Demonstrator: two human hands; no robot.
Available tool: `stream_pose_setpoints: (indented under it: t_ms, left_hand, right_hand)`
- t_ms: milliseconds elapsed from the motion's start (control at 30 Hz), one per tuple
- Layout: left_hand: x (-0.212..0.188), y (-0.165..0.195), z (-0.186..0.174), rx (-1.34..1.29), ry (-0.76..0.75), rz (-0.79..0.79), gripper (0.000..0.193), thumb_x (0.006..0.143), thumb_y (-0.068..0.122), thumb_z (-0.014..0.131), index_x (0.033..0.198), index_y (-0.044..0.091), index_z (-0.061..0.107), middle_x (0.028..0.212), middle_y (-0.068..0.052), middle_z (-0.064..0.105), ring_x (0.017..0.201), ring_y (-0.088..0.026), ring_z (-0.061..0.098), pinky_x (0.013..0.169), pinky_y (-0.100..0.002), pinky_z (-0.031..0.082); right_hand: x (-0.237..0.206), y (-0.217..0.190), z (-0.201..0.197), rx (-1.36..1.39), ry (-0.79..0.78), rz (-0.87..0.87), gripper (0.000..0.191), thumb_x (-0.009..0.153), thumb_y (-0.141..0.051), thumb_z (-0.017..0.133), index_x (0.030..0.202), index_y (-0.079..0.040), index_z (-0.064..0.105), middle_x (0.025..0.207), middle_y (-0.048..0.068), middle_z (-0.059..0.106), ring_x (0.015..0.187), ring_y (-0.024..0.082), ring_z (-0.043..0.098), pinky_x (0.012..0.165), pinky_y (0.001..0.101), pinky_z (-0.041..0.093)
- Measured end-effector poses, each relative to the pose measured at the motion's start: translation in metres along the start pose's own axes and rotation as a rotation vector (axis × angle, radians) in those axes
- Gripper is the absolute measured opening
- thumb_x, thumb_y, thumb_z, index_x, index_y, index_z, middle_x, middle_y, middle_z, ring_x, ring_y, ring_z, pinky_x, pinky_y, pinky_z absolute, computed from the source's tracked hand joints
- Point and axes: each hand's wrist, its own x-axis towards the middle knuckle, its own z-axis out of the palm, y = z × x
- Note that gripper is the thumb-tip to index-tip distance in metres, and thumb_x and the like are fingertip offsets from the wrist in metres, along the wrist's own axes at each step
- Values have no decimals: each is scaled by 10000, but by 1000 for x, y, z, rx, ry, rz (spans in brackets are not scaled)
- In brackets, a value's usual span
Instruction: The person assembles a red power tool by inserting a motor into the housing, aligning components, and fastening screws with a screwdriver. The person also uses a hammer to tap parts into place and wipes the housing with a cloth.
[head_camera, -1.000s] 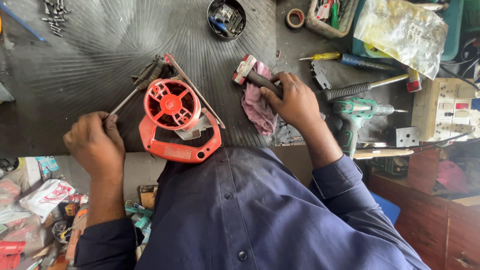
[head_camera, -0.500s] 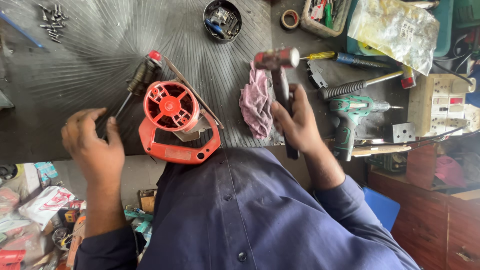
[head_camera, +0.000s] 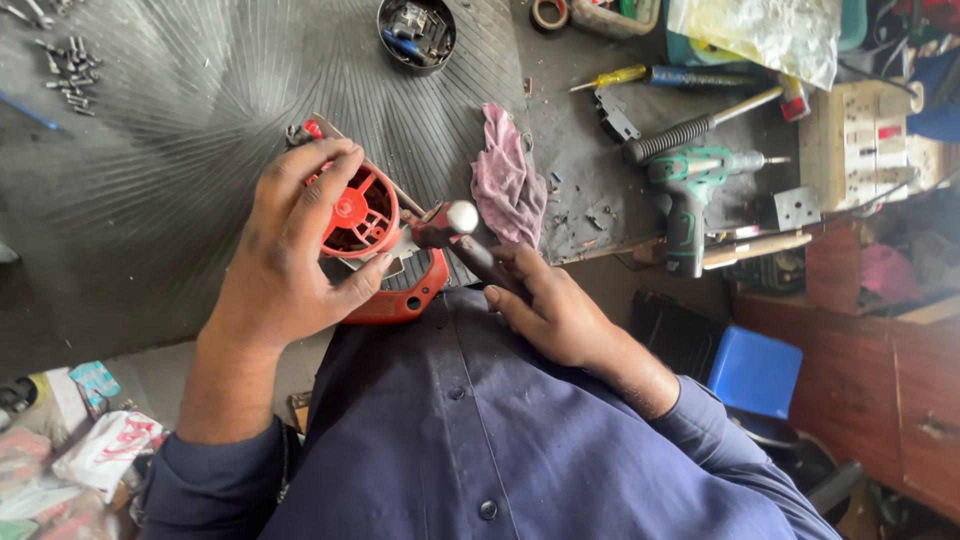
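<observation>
A red plastic fan housing (head_camera: 365, 215), round with a hub in the middle and a curved red band below it, lies at the near edge of the dark surface (head_camera: 180, 180), right in front of the person's body. The left hand (head_camera: 290, 250) lies over its left side, fingers spread and curled across the rim and the thumb pressed against the lower edge; this looks like a steadying grip that keeps the part from shifting. A thin metal rod with a red end (head_camera: 312, 130) pokes out from behind those fingers, toward the middle of the surface.

The right hand (head_camera: 555, 310) is closed around the dark handle of a hammer (head_camera: 455, 225), gripping low on the shaft, so the rounded metal head sits just beside the housing's right side, touching or nearly touching the metal bracket there; which of the two I cannot tell. The short grip suggests small, controlled taps.

Just beyond the hammer head a pink rag (head_camera: 508, 185) lies crumpled. Farther right, near the right edge of the surface, rest a green cordless drill (head_camera: 690, 185), a black ribbed-handled tool (head_camera: 690, 132) and a yellow-handled screwdriver (head_camera: 620, 76). At the far edge stands a round black tin of small parts (head_camera: 415, 32), and loose screws (head_camera: 65, 75) lie scattered toward the far left corner.
</observation>
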Motion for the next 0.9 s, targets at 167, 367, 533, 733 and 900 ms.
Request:
stream_pose_setpoints:
  t_ms: [167,367,533,733,900]
  left_hand:
    - [-11,-3,10,3,57,-34,959,821,218,927,1563,29,351,1513,-201,445,1399,-415,488,1190,-504,449]
    - [-39,-15,20,-66,110,-165,1236,831,249,957,1635,-13,57,1624,-285,338,1495,-448,409,1267,-496,379]
    - [-71,-32,22,-192,-25,-495,1003,860,165,821,1625,-13,198,1594,-238,444,1430,-377,531,1196,-435,431]
    - [-89,-40,27,-202,-112,-469,669,1022,178,658,1595,27,350,1535,-244,493,1381,-405,523,1113,-456,442]
    - [-93,-59,-1,-71,-140,-405,352,1092,246,628,1406,87,625,1408,-125,614,1313,-358,596,1121,-440,469]
  right_hand:
    - [-1,-8,28,-222,147,2,450,963,-235,713,1328,-51,528,913,184,733,835,331,726,714,417,544]
    - [-4,-5,57,-65,521,-138,446,953,-183,741,1316,-41,525,999,150,738,887,259,768,782,358,591]
    - [12,14,51,-143,723,-23,432,930,-170,766,1271,-56,527,988,144,728,893,266,756,787,353,575]
    - [62,45,28,-513,829,-39,389,924,-218,796,1242,-94,608,1085,138,711,973,359,694,805,440,543]
    - [77,51,26,-660,824,-125,156,972,-204,746,1108,-140,705,1277,61,692,1121,292,653,971,438,464]
